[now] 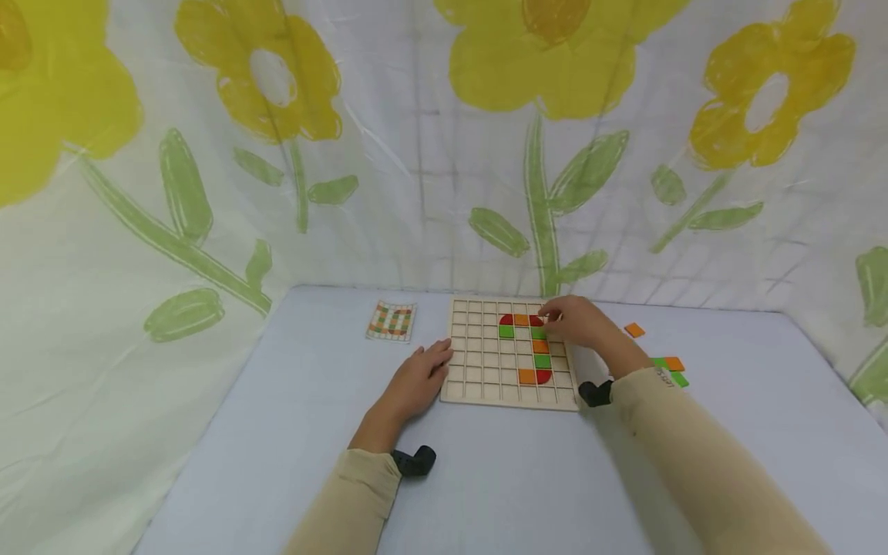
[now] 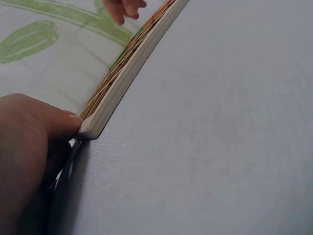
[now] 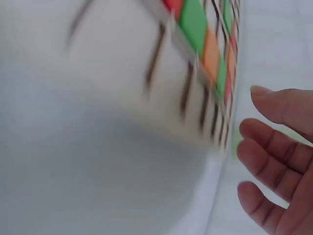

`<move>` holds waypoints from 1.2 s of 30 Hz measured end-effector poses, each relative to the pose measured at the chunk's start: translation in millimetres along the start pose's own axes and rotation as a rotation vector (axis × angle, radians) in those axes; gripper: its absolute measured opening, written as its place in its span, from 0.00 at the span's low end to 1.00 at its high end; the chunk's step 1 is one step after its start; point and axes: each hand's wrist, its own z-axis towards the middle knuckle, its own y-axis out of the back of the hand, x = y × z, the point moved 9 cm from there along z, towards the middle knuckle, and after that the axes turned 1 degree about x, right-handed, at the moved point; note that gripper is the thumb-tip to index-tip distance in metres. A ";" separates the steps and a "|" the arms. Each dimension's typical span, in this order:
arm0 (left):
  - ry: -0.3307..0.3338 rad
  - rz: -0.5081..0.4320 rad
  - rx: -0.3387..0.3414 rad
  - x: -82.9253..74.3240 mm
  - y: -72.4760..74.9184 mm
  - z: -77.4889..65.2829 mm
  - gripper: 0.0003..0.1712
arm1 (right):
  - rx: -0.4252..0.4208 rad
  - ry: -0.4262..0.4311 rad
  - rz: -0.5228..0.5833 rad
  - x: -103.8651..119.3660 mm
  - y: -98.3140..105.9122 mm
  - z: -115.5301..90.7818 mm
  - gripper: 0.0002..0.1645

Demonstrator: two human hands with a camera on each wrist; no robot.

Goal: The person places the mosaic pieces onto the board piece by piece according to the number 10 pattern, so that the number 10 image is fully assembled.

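A wooden grid board (image 1: 479, 370) lies on the table, with several red, orange and green tiles (image 1: 540, 347) set in its cells. Along its left edge rests my left hand (image 1: 416, 379), fingers extended. The left wrist view has that thumb (image 2: 63, 123) touching the board's corner; the other fingers are mostly hidden there. Over the board's upper right part hovers my right hand (image 1: 579, 322), near a red tile (image 1: 535, 320). Its thumb and fingers (image 3: 266, 154) are apart in the right wrist view, with nothing visible between them.
Left of the board lies a small pattern card (image 1: 391, 321) printed with a coloured grid. A loose orange tile (image 1: 634, 330) and a few green and orange tiles (image 1: 673, 364) lie to the right, partly behind the right sleeve. A flower-printed curtain (image 1: 388, 231) stands behind the table.
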 end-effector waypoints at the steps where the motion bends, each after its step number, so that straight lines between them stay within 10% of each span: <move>1: -0.004 0.000 -0.002 -0.1 0.0 0.1 0.23 | -0.004 -0.010 -0.001 -8.1 5.9 -3.7 0.21; 16: 0.030 -0.005 0.013 2.6 -1.0 1.7 0.24 | 0.033 -0.166 -0.025 -108.0 30.2 -46.1 0.27; 36: 0.033 -0.013 0.015 2.0 -0.3 1.4 0.24 | 0.070 -0.167 -0.044 -113.4 20.9 -51.0 0.24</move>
